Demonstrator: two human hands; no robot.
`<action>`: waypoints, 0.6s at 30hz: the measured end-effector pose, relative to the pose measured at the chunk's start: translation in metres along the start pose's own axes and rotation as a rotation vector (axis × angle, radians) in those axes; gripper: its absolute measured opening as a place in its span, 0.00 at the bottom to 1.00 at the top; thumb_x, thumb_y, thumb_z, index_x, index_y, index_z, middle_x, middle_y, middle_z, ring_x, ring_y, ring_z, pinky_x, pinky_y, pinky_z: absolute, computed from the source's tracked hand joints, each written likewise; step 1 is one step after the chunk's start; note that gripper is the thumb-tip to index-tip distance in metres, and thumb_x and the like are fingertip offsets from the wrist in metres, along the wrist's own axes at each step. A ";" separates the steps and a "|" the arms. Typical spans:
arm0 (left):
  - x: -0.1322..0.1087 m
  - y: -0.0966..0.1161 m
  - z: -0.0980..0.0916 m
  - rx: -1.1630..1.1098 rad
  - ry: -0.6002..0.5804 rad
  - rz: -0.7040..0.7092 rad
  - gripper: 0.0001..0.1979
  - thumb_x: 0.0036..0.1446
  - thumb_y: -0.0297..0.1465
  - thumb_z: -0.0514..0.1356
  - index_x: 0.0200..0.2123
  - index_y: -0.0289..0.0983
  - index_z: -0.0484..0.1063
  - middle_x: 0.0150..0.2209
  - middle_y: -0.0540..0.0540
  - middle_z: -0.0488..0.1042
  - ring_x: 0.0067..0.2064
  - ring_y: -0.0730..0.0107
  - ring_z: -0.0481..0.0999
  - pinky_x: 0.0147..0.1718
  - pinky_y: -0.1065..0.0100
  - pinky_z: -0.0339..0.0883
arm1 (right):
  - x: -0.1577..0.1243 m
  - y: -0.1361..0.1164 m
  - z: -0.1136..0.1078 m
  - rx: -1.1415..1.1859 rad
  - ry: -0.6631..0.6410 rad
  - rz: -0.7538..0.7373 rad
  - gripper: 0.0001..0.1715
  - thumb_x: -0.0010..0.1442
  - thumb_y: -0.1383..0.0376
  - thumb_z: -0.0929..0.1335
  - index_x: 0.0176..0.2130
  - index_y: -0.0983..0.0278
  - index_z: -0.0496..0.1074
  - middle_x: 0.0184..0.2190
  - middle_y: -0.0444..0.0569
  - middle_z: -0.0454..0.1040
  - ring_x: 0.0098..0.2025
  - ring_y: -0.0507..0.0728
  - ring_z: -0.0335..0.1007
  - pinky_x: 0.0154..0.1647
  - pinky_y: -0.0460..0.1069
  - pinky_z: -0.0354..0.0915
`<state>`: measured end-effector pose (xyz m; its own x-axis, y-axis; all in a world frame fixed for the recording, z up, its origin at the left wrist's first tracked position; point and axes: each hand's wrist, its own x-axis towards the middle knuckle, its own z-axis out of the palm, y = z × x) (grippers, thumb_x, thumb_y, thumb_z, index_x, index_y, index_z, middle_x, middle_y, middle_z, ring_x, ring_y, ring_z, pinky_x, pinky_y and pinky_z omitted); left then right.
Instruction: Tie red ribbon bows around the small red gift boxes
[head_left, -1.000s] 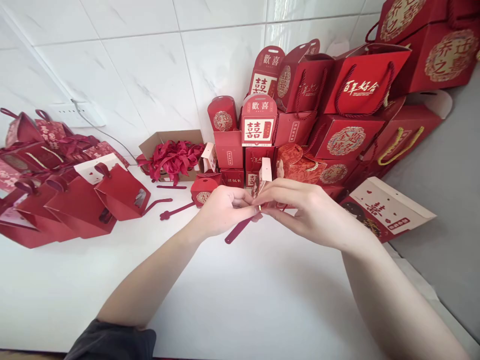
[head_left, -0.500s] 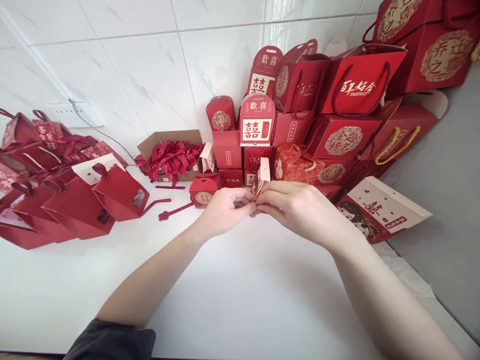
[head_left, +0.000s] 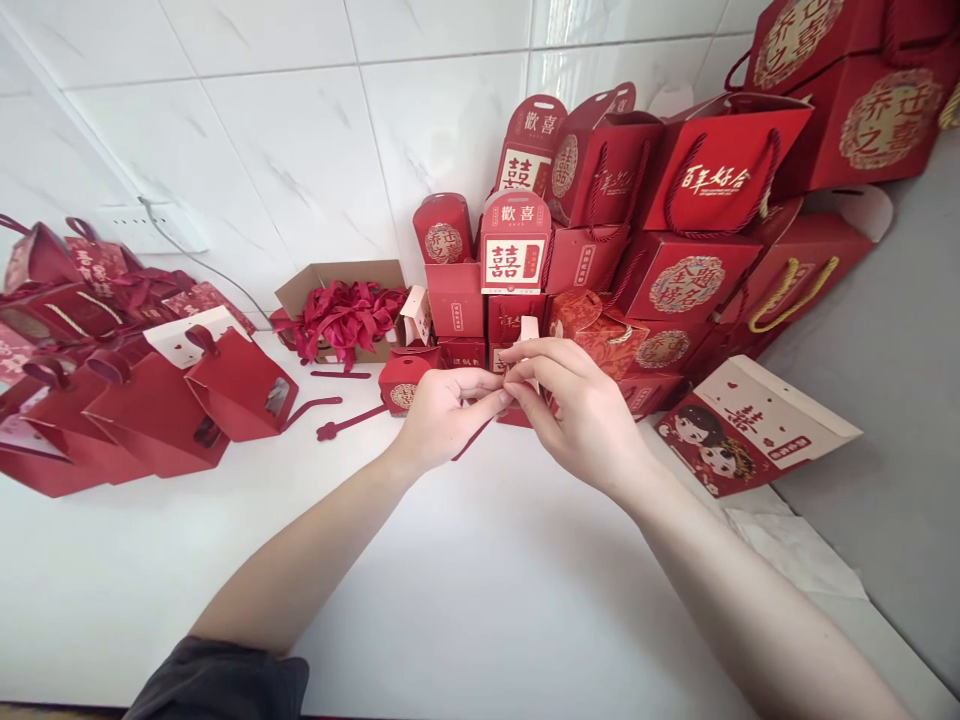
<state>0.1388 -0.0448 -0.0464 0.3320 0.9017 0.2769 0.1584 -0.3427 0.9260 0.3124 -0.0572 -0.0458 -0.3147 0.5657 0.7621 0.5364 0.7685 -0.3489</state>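
Note:
Over the white table, near the stacked gift boxes, my two hands meet at the fingertips. My left hand (head_left: pixel 450 412) is closed in a pinch, and a thin dark red strap (head_left: pixel 471 440) slants down from beneath its fingers. Against it, my right hand (head_left: pixel 581 410) pinches with thumb and forefinger; what lies between its fingertips is too small to make out. Just behind the fingers stands a small pale-topped box (head_left: pixel 529 328), mostly hidden by my right hand. A small red box (head_left: pixel 399 385) with a gold emblem sits beside my left hand.
Loose dark red straps (head_left: pixel 349 424) lie left of my hands. A carton (head_left: pixel 337 270) of red ribbons (head_left: pixel 349 315) stands by the wall. Red gift boxes (head_left: pixel 701 275) are piled at right, red bags (head_left: pixel 150 410) at left. A box with cartoon figures (head_left: pixel 772 410) leans near the grey surface.
My right hand has shifted left and turned, its fingers now raised over the small pale-topped box. The strap now shows below my left hand. My left hand has barely moved.

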 end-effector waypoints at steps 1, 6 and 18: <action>-0.001 0.001 0.000 0.062 0.007 0.014 0.12 0.56 0.36 0.64 0.39 0.33 0.80 0.33 0.43 0.81 0.35 0.66 0.79 0.37 0.68 0.73 | 0.000 0.000 0.001 0.034 -0.012 0.005 0.07 0.63 0.73 0.64 0.36 0.62 0.69 0.47 0.51 0.74 0.51 0.58 0.69 0.52 0.54 0.67; -0.003 0.008 -0.004 0.251 0.014 0.068 0.11 0.57 0.35 0.62 0.33 0.33 0.80 0.30 0.45 0.80 0.34 0.66 0.79 0.33 0.69 0.72 | 0.001 0.001 0.001 0.196 -0.023 0.105 0.06 0.62 0.72 0.66 0.34 0.62 0.70 0.44 0.49 0.75 0.51 0.57 0.70 0.52 0.53 0.66; 0.026 -0.043 -0.176 0.973 0.625 -0.267 0.14 0.55 0.37 0.59 0.42 0.39 0.79 0.39 0.44 0.81 0.44 0.53 0.79 0.46 0.56 0.71 | -0.049 -0.004 0.103 0.317 -0.462 0.064 0.07 0.64 0.69 0.62 0.37 0.62 0.69 0.32 0.45 0.75 0.32 0.52 0.70 0.38 0.46 0.65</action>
<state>-0.0236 0.0393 -0.0335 -0.2876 0.8550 0.4316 0.8838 0.0632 0.4636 0.2456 -0.0569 -0.1378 -0.6376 0.6316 0.4410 0.3264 0.7400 -0.5880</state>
